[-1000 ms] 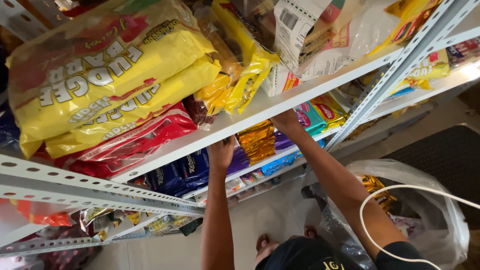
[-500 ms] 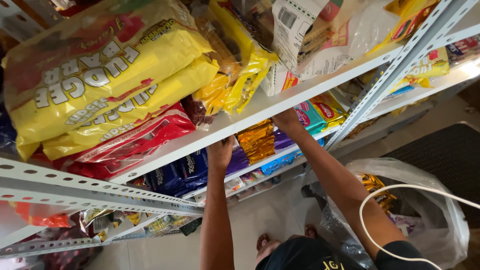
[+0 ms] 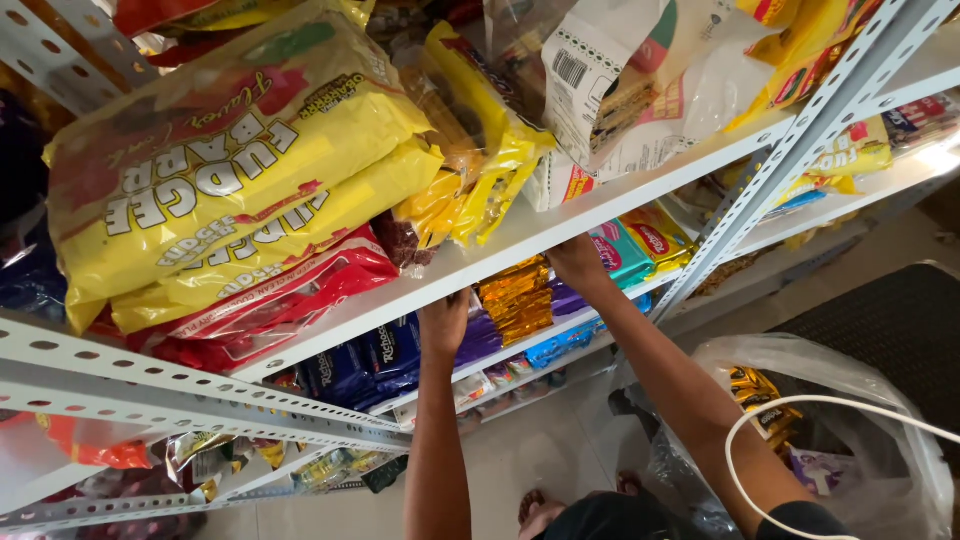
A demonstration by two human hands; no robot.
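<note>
Hands [image 3: 510,295] among shelf's [image 3: 520,240] gold packets [image 3: 515,298]

Both bare arms stretch up and away from the body, seen from above the head; the left hand [image 3: 445,322] is raised on a nearly straight forearm, its back toward the camera, fingers pointing forward and partly hidden, so whether its grip is closed cannot be told; the right hand [image 3: 577,263] reaches further and higher, the arm running at a slant from the lower right, elbow slightly bent, wrist extended, fingers out of sight beyond the knuckles; the two hands sit near each other but apart
</note>
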